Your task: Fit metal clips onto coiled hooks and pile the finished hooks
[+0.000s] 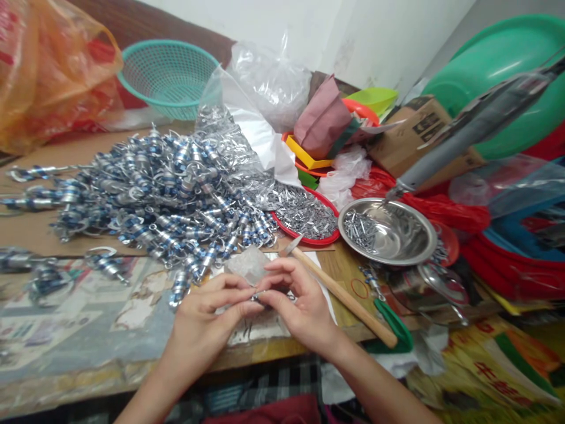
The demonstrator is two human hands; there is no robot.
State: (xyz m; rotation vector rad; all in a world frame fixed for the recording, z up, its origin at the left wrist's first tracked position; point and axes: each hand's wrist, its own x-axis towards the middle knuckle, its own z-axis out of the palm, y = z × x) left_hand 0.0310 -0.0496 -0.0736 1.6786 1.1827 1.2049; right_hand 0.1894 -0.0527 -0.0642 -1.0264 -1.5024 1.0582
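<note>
My left hand (212,306) and my right hand (300,300) meet at the front of the table, fingertips pinched together on a small shiny metal part (256,296). Fingers cover most of that part, so its exact kind is hidden. Just beyond the fingertips sits a clear block-like piece (249,266). A hammer with a wooden handle (348,297) lies slantwise by my right hand. Behind my left hand spreads a large heap of silver and blue metal fittings with rings (150,182); a few lie loose at the left.
A red tray (338,232) holds small metal strips. Beside it stands a steel bowl (406,250) with metal pins, below a grey tool hanging at a slant (468,135). A turquoise basket (170,106) and an orange bag (53,76) are at the back left.
</note>
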